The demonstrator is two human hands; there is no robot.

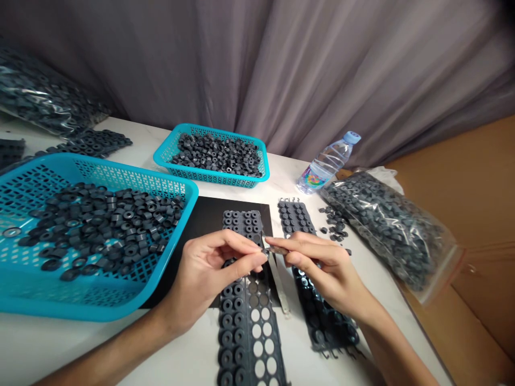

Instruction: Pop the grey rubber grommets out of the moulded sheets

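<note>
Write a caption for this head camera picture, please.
Left hand and right hand pinch a small part over a holed strip beside a blue basket.

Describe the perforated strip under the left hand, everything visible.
The strip is a long, dark grey, rubbery-looking sheet lying flat. It carries rows of small rings; in its near part many seats in the middle and right columns are empty round holes. Its far end rests on the black mat, the rest on the white table, cut off by the frame. The left hand hides its middle.
</note>
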